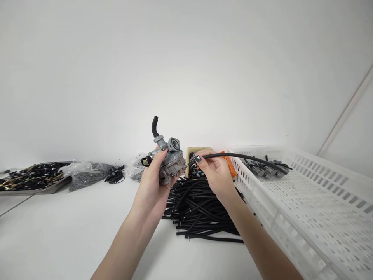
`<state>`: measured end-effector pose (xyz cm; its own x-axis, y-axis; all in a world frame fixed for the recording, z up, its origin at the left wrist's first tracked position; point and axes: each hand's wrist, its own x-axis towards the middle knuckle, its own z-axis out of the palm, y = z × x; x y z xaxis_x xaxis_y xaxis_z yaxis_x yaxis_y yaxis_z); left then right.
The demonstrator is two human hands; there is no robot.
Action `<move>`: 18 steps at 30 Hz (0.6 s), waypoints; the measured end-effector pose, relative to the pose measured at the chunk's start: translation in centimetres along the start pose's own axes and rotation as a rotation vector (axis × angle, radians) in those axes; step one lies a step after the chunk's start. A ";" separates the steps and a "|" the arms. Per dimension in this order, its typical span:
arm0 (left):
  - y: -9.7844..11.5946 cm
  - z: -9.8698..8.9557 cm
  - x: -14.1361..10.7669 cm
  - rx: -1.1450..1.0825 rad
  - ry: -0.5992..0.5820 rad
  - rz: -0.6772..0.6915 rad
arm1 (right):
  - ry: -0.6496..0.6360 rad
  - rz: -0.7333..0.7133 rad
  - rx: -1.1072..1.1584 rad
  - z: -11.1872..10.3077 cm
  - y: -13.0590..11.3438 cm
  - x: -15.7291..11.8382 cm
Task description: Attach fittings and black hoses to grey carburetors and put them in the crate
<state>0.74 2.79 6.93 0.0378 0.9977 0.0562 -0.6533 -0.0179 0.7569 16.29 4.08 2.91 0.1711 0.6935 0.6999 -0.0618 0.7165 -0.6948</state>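
Observation:
A grey metal carburetor [171, 161] sits in my left hand [153, 175], the thumb laid across its body and the fingers beneath. From its top rises a short black rubber elbow [154, 126]. My right hand [217, 171] pinches a black rubber hose [241, 156] near one end, close to the carburetor's right side; whether hose and carburetor touch, I cannot tell. The hose's free length arcs off to the right over the white crate. Below both hands lies a pile of black hoses [204, 210], several with small metal clips at their ends.
On the right stands a white perforated crate [320, 206] with several carburetors [262, 168] at its far end. Behind my right hand are a beige bin [199, 149] of small parts and an orange item [231, 165]. Leftward lie plastic bags [87, 173] and a metal tray [55, 188] of parts.

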 end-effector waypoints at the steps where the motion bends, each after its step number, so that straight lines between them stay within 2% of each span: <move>1: 0.0 0.0 0.0 0.002 -0.007 -0.001 | 0.007 0.006 0.012 0.0 0.0 0.0; 4: 0.0 -0.2 -0.2 -0.001 -0.055 -0.018 | -0.020 0.123 0.112 0.0 -0.3 -0.2; 8: 0.0 -0.3 -0.4 -0.001 -0.110 -0.020 | -0.135 0.263 0.288 0.6 -0.8 -0.6; 12: -0.1 -0.3 -0.2 -0.007 -0.101 0.003 | -0.184 0.228 0.360 1.0 -0.8 -0.9; 18: -0.4 -0.7 -0.1 0.060 -0.110 0.104 | -0.261 0.159 0.344 0.7 -1.0 -1.2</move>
<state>0.49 2.77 6.18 0.0568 0.9771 0.2052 -0.6116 -0.1284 0.7807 15.45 2.58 2.84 -0.1178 0.7611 0.6379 -0.3972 0.5526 -0.7327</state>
